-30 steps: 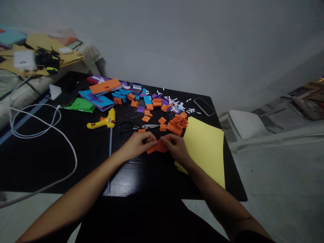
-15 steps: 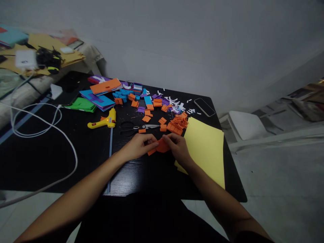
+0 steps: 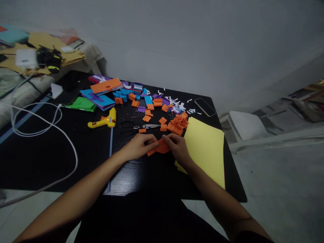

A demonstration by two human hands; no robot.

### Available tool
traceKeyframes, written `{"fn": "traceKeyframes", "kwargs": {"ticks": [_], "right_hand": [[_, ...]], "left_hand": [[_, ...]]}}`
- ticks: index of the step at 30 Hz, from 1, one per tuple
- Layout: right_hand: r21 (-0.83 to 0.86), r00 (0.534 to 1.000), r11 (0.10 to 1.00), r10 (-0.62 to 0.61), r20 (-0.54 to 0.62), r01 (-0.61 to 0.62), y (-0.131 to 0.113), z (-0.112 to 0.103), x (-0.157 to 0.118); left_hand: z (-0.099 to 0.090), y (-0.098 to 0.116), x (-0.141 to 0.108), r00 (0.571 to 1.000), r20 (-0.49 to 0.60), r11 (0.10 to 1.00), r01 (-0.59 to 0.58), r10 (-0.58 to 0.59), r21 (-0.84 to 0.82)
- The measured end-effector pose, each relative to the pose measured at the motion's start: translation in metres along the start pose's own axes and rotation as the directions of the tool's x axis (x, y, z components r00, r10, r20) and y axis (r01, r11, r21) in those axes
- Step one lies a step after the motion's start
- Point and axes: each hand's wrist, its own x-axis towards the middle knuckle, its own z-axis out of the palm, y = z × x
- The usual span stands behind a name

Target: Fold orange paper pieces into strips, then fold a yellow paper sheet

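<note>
An orange paper piece [image 3: 162, 146] is pinched between my two hands over the black table. My left hand [image 3: 143, 145] grips its left side, thumb and fingers pressed together. On the other side, my right hand [image 3: 178, 148] holds the upper right part with thumb and fingertips. Another bit of orange paper [image 3: 151, 153] pokes out under the left fingers; I cannot tell if it is joined. Just beyond the hands lie black-handled scissors [image 3: 149, 126], and a heap of orange paper pieces [image 3: 178, 124] sits behind my right hand.
Yellow sheets [image 3: 206, 148] lie under my right forearm. A yellow glue gun [image 3: 105, 119] rests at the left, near a white cable [image 3: 72, 145]. Folded coloured papers [image 3: 97, 99], white scraps [image 3: 176, 102] and a phone [image 3: 205, 107] lie toward the back of the table.
</note>
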Motion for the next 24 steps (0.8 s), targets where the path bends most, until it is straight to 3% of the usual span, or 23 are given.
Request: {"fn": "traceKeyframes", "kwargs": {"ticks": [10,15,18,24], "right_hand": [[0.002,0.997,1.000,0.012,0.077,-0.012,0.0026,-0.0002,0.0007],[-0.011,0.999,1.000,-0.018,0.039,0.019,0.0033,-0.0024,0.0021],[0.036,0.999,0.999,0.004,0.038,-0.006,0.0016,-0.0023,0.0016],[0.140,0.986,0.989,0.034,0.166,-0.058,0.0031,0.0038,-0.0020]], "left_hand": [[0.0003,-0.0040,0.0008,0.999,-0.012,1.000,0.031,-0.031,0.004],[-0.0013,-0.0025,0.0013,0.998,-0.042,0.999,0.043,-0.044,-0.011],[-0.0032,0.0000,0.0020,0.994,-0.095,0.999,0.043,-0.046,-0.032],[-0.0031,0.0029,0.0039,0.972,-0.223,0.986,0.039,-0.075,-0.160]]}}
